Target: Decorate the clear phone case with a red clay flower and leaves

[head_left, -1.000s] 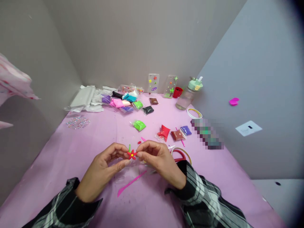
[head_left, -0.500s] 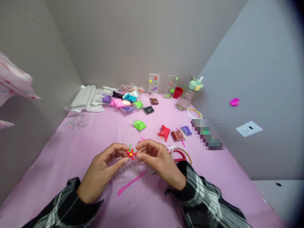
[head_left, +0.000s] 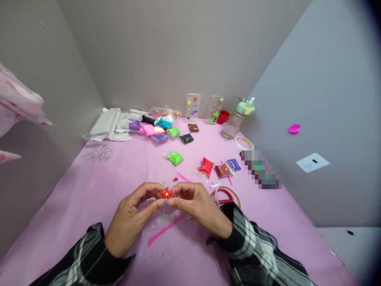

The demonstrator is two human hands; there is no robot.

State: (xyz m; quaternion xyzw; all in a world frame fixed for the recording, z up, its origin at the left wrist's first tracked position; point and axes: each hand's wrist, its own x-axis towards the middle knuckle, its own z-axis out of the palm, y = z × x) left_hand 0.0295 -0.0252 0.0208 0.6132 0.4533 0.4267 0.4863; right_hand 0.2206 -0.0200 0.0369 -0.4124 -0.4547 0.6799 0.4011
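Note:
A small red flower (head_left: 166, 194) with a yellow centre is held up between both hands. My left hand (head_left: 135, 212) pinches it from the left with thumb and fingertips. From the right, the fingertips of my right hand (head_left: 198, 204) close on its petals. Under the hands lies a clear sheet or case (head_left: 154, 222), partly hidden, with a bit of green (head_left: 163, 184) showing behind the flower. A pink modelling tool (head_left: 163, 231) lies just in front, and a small red piece (head_left: 175, 179) sits beyond the fingers.
Red (head_left: 206, 167), brown (head_left: 224, 171) and green (head_left: 175, 158) clay packets lie beyond the hands. Tape rolls (head_left: 228, 194) sit by my right wrist. Farther back are a bottle (head_left: 235, 121), a red cup (head_left: 223, 116), decorated clear cases (head_left: 193, 106) and a packet pile (head_left: 110, 125).
The flower has shifted slightly right and turned. My left hand has moved right, and my right fingertips have come lower and closer, uncovering the small red piece behind.

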